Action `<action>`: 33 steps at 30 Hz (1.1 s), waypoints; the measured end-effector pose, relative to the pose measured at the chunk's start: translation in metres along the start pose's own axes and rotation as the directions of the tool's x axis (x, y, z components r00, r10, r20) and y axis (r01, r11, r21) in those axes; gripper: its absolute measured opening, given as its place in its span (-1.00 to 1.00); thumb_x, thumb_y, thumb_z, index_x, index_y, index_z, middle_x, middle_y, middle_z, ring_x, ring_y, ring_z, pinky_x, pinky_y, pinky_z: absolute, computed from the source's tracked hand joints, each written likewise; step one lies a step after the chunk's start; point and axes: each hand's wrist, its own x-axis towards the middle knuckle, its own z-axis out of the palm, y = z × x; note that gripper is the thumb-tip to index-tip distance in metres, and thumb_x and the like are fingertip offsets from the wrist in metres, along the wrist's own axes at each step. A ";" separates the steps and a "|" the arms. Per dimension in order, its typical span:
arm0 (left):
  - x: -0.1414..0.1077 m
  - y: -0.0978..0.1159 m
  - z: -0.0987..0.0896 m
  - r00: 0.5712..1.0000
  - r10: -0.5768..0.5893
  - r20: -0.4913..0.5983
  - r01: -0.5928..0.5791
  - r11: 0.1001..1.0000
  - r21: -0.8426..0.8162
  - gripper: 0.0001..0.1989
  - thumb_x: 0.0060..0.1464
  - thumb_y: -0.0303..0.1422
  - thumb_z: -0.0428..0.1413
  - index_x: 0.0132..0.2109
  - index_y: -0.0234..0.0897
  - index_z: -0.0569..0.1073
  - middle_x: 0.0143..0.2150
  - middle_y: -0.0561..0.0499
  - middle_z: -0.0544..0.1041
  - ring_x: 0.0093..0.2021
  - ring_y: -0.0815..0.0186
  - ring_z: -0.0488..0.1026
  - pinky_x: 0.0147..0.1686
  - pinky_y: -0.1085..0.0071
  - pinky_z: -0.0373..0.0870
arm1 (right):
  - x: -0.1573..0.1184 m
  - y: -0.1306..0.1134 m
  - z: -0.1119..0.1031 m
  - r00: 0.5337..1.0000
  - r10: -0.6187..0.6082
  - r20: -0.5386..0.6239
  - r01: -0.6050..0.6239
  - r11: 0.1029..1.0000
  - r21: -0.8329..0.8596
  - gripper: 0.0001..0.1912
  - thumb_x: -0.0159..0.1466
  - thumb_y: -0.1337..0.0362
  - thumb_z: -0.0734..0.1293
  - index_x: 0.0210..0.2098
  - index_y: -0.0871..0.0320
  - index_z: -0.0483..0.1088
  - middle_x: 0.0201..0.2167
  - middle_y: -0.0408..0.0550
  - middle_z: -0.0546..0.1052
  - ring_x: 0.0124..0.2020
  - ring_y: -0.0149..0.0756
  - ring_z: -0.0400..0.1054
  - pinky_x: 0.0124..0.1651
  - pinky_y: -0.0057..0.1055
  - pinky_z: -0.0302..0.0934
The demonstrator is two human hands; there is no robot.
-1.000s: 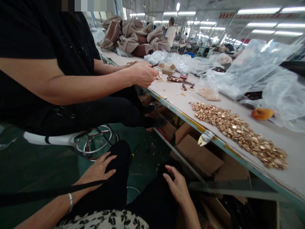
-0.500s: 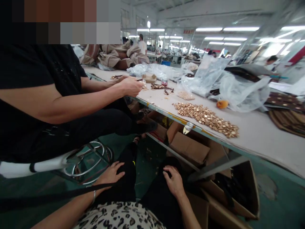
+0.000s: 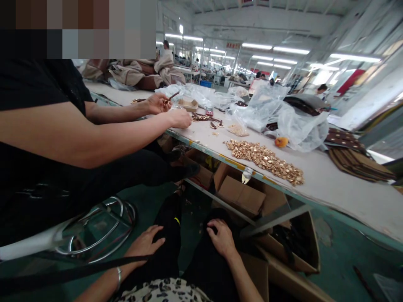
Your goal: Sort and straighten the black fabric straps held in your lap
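Observation:
My left hand (image 3: 145, 242) rests flat on my left knee, fingers spread, holding nothing. A silver bracelet sits on that wrist. On the other knee lies my right hand (image 3: 221, 238), fingers loosely spread and empty. Both knees are in black trousers. A long heap of small gold metal pieces (image 3: 264, 157) lies on the worktable (image 3: 340, 184) ahead and to the right, out of reach of both hands. A co-worker in black sits at my left; that person's hands (image 3: 179, 118) work over small brown parts at the table edge.
Open cardboard boxes (image 3: 242, 195) stand under the table. A chrome stool base (image 3: 94, 233) is at my left. Clear plastic bags (image 3: 283, 115), an orange fruit (image 3: 281, 141), brown patterned pieces (image 3: 355, 157) and piled tan fabric (image 3: 138, 71) lie on the table. Other people work farther back.
The view has swung right and pulled back, showing more of the table and floor. My hands stay on my knees. The co-worker's hands have separated, one lifted with a thin brown piece.

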 end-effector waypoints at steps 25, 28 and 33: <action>0.004 -0.006 -0.035 0.953 -0.286 -0.099 0.299 0.939 0.168 -0.26 0.17 -0.07 -0.09 0.42 -0.24 0.03 0.38 -0.32 0.09 0.33 -0.15 0.18 0.22 0.04 0.20 | -0.002 -0.047 0.004 0.987 -0.014 0.161 0.044 0.983 -0.180 -0.80 0.25 0.50 0.28 -0.23 0.13 0.47 -0.12 -0.02 0.52 -0.03 -0.12 0.32 0.05 -0.24 0.16; 0.001 -0.004 -0.039 0.944 -0.311 -0.108 0.325 0.931 0.168 -0.26 0.16 -0.06 -0.09 0.42 -0.24 0.06 0.38 -0.32 0.09 0.30 -0.18 0.22 0.23 0.02 0.18 | 0.000 -0.053 0.011 0.986 -0.020 0.164 0.051 0.981 -0.187 -0.79 0.25 0.52 0.28 -0.23 0.13 0.47 -0.12 -0.04 0.52 -0.04 -0.17 0.33 0.04 -0.29 0.16; 0.000 -0.012 -0.038 0.932 -0.345 -0.112 0.356 0.928 0.107 -0.25 0.16 -0.03 -0.11 0.42 -0.25 0.05 0.41 -0.32 0.03 0.33 -0.15 0.19 0.27 0.06 0.13 | 0.007 -0.052 0.020 0.976 -0.005 0.220 0.061 0.967 -0.247 -0.78 0.21 0.53 0.31 -0.28 0.10 0.49 -0.22 -0.09 0.54 -0.14 -0.15 0.35 -0.04 -0.29 0.16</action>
